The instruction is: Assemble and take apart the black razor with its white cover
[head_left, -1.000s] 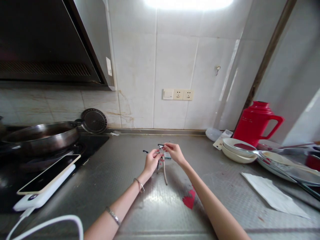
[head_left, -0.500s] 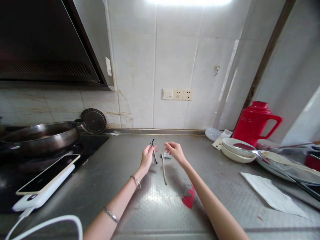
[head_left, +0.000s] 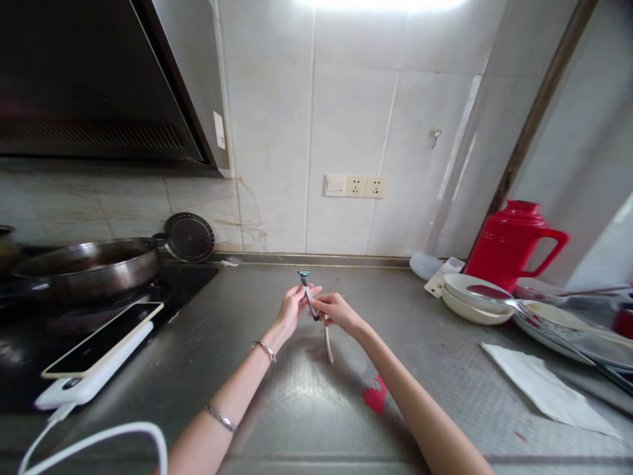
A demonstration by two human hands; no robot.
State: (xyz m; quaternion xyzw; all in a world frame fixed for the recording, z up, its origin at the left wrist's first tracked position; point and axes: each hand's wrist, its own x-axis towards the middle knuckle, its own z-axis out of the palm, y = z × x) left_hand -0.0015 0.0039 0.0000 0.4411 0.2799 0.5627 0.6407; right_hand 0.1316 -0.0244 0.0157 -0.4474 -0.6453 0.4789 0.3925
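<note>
Between my hands a small razor (head_left: pixel 309 297) with a dark and grey handle is held up, its green-edged head at the top. My left hand (head_left: pixel 293 308) grips it from the left, fingers closed around the handle. On the right, my right hand (head_left: pixel 335 309) pinches the lower part of the same handle. A pale, thin handle (head_left: pixel 329 344) lies on the metal counter just below my right hand, its upper end hidden by the fingers. Nearer to me is a red patch (head_left: pixel 376 396) on the counter.
A pan (head_left: pixel 93 267) sits on the stove at left, with a phone (head_left: pixel 106 340) on a white power bank in front. At right stand a red thermos (head_left: pixel 509 244), stacked bowls (head_left: pixel 475 310), plates and a white napkin (head_left: pixel 544 386).
My right hand has moved left and down onto the razor's handle. The razor's head has turned so that its green edge shows. The view has shifted slightly.
</note>
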